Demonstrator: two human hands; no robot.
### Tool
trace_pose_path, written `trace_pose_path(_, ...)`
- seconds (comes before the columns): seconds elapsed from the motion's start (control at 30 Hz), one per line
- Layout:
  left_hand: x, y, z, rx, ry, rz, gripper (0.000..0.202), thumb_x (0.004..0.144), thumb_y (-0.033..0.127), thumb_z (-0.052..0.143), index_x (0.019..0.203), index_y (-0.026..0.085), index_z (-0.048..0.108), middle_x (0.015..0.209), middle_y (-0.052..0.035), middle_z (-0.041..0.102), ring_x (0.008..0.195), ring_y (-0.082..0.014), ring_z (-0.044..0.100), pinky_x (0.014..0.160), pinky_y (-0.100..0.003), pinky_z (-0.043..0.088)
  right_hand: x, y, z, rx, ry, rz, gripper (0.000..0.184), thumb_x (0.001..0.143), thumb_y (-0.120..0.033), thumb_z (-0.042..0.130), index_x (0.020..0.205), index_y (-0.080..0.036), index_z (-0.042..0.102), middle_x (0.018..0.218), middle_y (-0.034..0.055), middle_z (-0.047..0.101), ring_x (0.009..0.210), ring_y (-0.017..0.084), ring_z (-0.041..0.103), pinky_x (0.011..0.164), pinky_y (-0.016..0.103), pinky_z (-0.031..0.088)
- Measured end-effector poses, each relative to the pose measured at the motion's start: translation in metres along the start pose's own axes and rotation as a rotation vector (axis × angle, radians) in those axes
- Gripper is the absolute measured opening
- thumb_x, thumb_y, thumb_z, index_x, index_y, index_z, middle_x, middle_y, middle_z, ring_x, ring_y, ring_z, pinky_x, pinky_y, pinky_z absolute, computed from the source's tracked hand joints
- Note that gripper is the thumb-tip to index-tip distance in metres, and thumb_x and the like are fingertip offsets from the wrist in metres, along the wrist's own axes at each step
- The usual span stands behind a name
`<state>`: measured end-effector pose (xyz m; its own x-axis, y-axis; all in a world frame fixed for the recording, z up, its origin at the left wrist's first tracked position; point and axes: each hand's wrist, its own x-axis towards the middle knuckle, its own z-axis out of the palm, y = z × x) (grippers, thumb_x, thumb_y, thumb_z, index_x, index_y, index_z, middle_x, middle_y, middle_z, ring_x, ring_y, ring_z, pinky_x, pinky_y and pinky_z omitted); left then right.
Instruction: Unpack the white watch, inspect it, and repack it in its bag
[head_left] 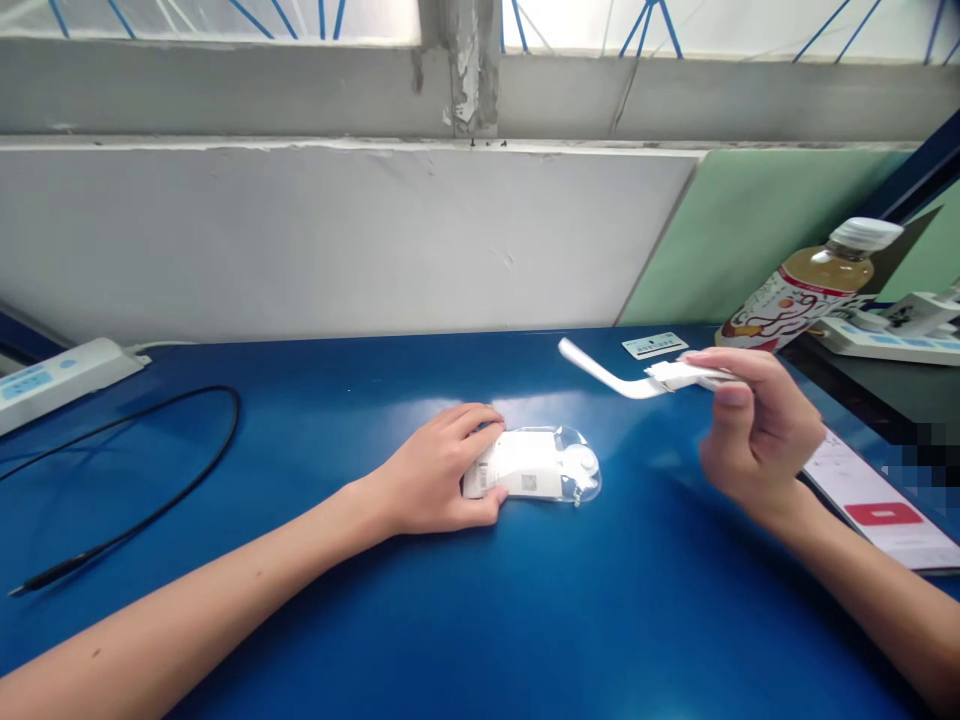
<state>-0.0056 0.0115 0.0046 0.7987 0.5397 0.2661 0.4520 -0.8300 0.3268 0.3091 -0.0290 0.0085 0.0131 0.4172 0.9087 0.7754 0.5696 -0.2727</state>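
My left hand rests on the blue table, its thumb and fingers closed about the left end of a small clear plastic package. Inside the package are a white printed label with a square code and a round white part at the right end. Raised to the right of it, my right hand pinches a slim white bent piece between thumb and fingers. Its curved free end points up and left, apart from the package. What exactly this piece is, I cannot tell; my fingers hide its other end.
A drink bottle leans at the back right, near a small printed card. A phone with a lit screen lies under my right forearm. Power strips sit at both sides, one white power strip at left, near a black cable.
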Motion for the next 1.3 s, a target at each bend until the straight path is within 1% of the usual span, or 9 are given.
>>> trace_pose_path(0.13, -0.001, 0.000, 0.000, -0.002, 0.003, 0.004, 0.051, 0.081, 0.036, 0.064, 0.124, 0.009, 0.060, 0.134, -0.0214, 0.059, 0.132, -0.0370, 0.051, 0.107, -0.051, 0.047, -0.008, -0.007, 0.003, 0.074, -0.111, -0.068, 0.027, 0.096, -0.022, 0.049, 0.116, -0.023, 0.067, 0.100, 0.0110, 0.072, 0.092, 0.031, 0.069, 0.077, 0.047, 0.056)
trace_pose_path(0.43, 0.000, -0.001, -0.001, -0.044, -0.006, 0.006, 0.047, 0.078, 0.036, 0.068, 0.117, 0.011, 0.063, 0.140, -0.0222, 0.055, 0.139, -0.0402, 0.042, 0.109, -0.056, 0.044, -0.015, -0.013, 0.007, 0.141, -0.201, -0.128, 0.033, 0.089, -0.016, 0.057, 0.120, -0.022, 0.065, 0.101, 0.0107, 0.073, 0.089, 0.028, 0.070, 0.072, 0.042, 0.057)
trace_pose_path(0.63, -0.002, -0.001, -0.002, -0.043, 0.001, 0.007, 0.053, 0.076, 0.035, 0.070, 0.122, 0.010, 0.062, 0.139, -0.0213, 0.056, 0.142, -0.0410, 0.037, 0.112, -0.056, 0.041, 0.002, -0.009, -0.003, 0.098, -0.167, -0.247, 0.042, 0.081, -0.010, 0.063, 0.121, -0.019, 0.068, 0.098, 0.0129, 0.075, 0.086, 0.028, 0.071, 0.068, 0.041, 0.059)
trace_pose_path(0.77, -0.002, -0.001, -0.001, -0.041, -0.024, 0.007, 0.060, 0.079, 0.038, 0.070, 0.129, 0.008, 0.059, 0.141, -0.0222, 0.055, 0.143, -0.0407, 0.036, 0.113, -0.056, 0.041, 0.010, -0.005, -0.007, 0.077, -0.058, -0.248, 0.045, 0.079, -0.009, 0.061, 0.121, -0.020, 0.071, 0.098, 0.0133, 0.076, 0.084, 0.029, 0.072, 0.069, 0.044, 0.058)
trace_pose_path(0.83, -0.003, -0.003, -0.002, -0.053, -0.036, -0.001, 0.074, 0.079, 0.047, 0.074, 0.139, 0.009, 0.051, 0.147, -0.0237, 0.048, 0.144, -0.0423, 0.035, 0.113, -0.059, 0.039, 0.009, -0.004, -0.006, 0.100, -0.034, -0.222, 0.044, 0.079, -0.010, 0.062, 0.120, -0.021, 0.071, 0.098, 0.0131, 0.076, 0.082, 0.029, 0.072, 0.067, 0.043, 0.057)
trace_pose_path(0.93, -0.004, -0.005, -0.002, -0.106, -0.004, 0.011, 0.109, 0.074, 0.064, 0.077, 0.155, 0.013, 0.026, 0.157, -0.0265, 0.033, 0.145, -0.0442, 0.033, 0.114, -0.060, 0.037, 0.006, -0.008, -0.004, 0.092, -0.088, -0.223, 0.042, 0.080, -0.011, 0.062, 0.121, -0.020, 0.070, 0.096, 0.0124, 0.076, 0.080, 0.028, 0.072, 0.064, 0.041, 0.057)
trace_pose_path(1.0, -0.004, -0.006, -0.003, -0.153, 0.058, 0.044, 0.117, 0.073, 0.066, 0.078, 0.159, 0.018, 0.015, 0.160, -0.0253, 0.027, 0.146, -0.0430, 0.030, 0.116, -0.059, 0.035, 0.006, -0.013, -0.005, 0.063, -0.134, -0.256, 0.042, 0.082, -0.012, 0.063, 0.123, -0.021, 0.069, 0.095, 0.0113, 0.077, 0.079, 0.028, 0.072, 0.063, 0.040, 0.057)
trace_pose_path(1.17, 0.000, 0.001, -0.004, -0.206, 0.226, 0.123, 0.105, 0.077, 0.060, 0.078, 0.156, 0.025, 0.019, 0.157, -0.0194, 0.033, 0.145, -0.0383, 0.034, 0.118, -0.056, 0.033, 0.008, -0.017, -0.007, 0.072, -0.133, -0.263, 0.043, 0.082, -0.013, 0.064, 0.124, -0.022, 0.068, 0.094, 0.0109, 0.077, 0.079, 0.028, 0.072, 0.065, 0.041, 0.057)
trace_pose_path(1.3, 0.004, 0.017, -0.007, -0.178, 0.261, 0.151, 0.086, 0.083, 0.052, 0.075, 0.151, 0.024, 0.031, 0.151, -0.0181, 0.042, 0.140, -0.0354, 0.042, 0.114, -0.052, 0.041, 0.003, -0.016, -0.005, 0.119, -0.180, -0.247, 0.042, 0.083, -0.013, 0.066, 0.124, -0.020, 0.067, 0.095, 0.0117, 0.076, 0.081, 0.027, 0.071, 0.066, 0.040, 0.057)
